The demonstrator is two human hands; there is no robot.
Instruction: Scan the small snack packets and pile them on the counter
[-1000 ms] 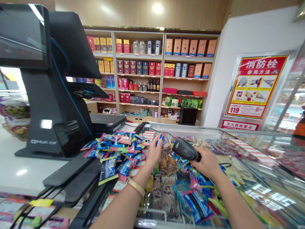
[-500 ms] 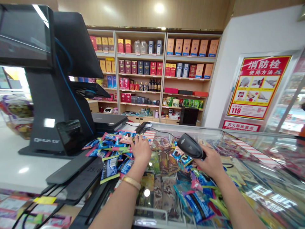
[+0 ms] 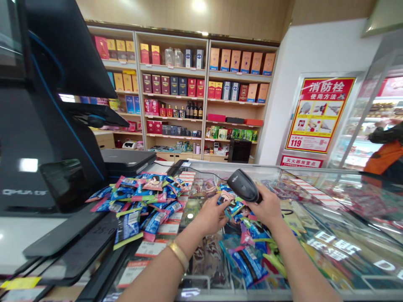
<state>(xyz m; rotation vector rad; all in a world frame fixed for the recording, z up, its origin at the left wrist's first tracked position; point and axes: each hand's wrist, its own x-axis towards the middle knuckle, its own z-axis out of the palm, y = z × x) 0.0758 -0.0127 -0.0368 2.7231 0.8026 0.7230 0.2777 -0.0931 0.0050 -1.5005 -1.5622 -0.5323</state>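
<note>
My right hand (image 3: 267,207) is wrapped round the handle of a black barcode scanner (image 3: 243,185), whose head tilts up and left above a loose pile of small snack packets (image 3: 251,264). My left hand (image 3: 211,214), with a gold bangle on the wrist, reaches over the left edge of that pile. Its fingers are stretched and slightly apart, at a pink-and-blue packet (image 3: 227,196); the fingertips partly hide behind one another. A larger heap of blue, pink and green snack packets (image 3: 128,224) lies to the left, beside the cash register.
A black cash register (image 3: 40,138) with screens stands at the left, a scale display and cables before it. Under the glass counter (image 3: 201,165) lie bagged goods. Boxed bottles fill the shelves (image 3: 176,69) behind. A person in orange and dark clothing (image 3: 382,157) is at the far right.
My left hand has moved right, from the left heap to the packets beneath the scanner. My right hand still holds the scanner. The view has shifted, and a person has come further into sight.
</note>
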